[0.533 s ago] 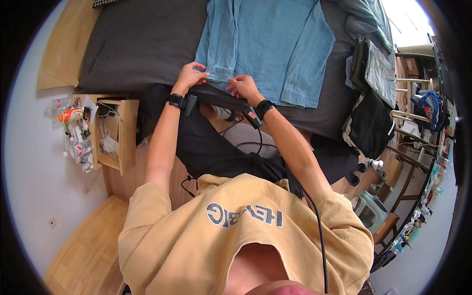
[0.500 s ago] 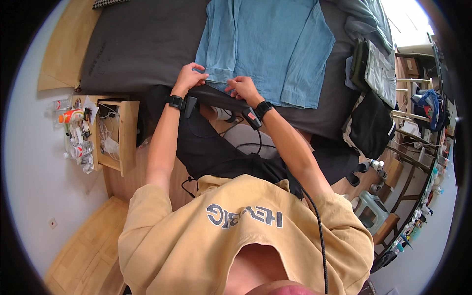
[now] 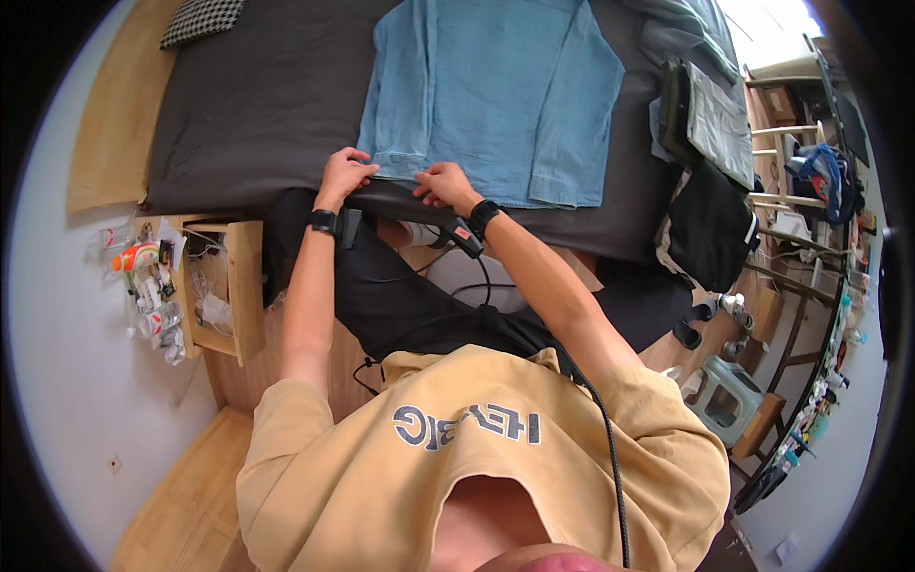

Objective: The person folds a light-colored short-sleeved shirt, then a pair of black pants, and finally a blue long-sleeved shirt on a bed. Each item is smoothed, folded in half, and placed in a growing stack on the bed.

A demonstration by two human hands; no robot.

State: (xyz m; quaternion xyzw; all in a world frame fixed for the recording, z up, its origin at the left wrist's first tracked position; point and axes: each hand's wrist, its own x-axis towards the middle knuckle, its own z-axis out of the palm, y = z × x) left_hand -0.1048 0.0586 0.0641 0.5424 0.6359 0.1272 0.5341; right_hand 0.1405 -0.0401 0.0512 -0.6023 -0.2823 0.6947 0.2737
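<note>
A light blue long-sleeved shirt (image 3: 486, 105) lies spread on the dark grey bed sheet (image 3: 257, 114), its lower edge toward me. The left sleeve runs down the shirt's left side, with its cuff by the hem. My left hand (image 3: 345, 177) pinches the cloth at the cuff's left corner between thumb and fingers. A little to its right, my right hand (image 3: 446, 185) has its fingers curled in and closed on the shirt's lower edge at the cuff's other end. Both wrists wear black straps with small devices, and a black cable runs from the right one.
Folded clothes (image 3: 715, 124) and a black bag (image 3: 710, 229) sit at the bed's right edge. On the left stands a wooden nightstand (image 3: 250, 286) with bottles and cables. A grey-green plastic stool (image 3: 726, 396) is on the floor at right; a checkered cloth (image 3: 202, 21) lies far left.
The view has shifted, so the bed and shirt sit a little further left. Both hands stay at the cuff and hem; the right hand's fingers are curled in more.
</note>
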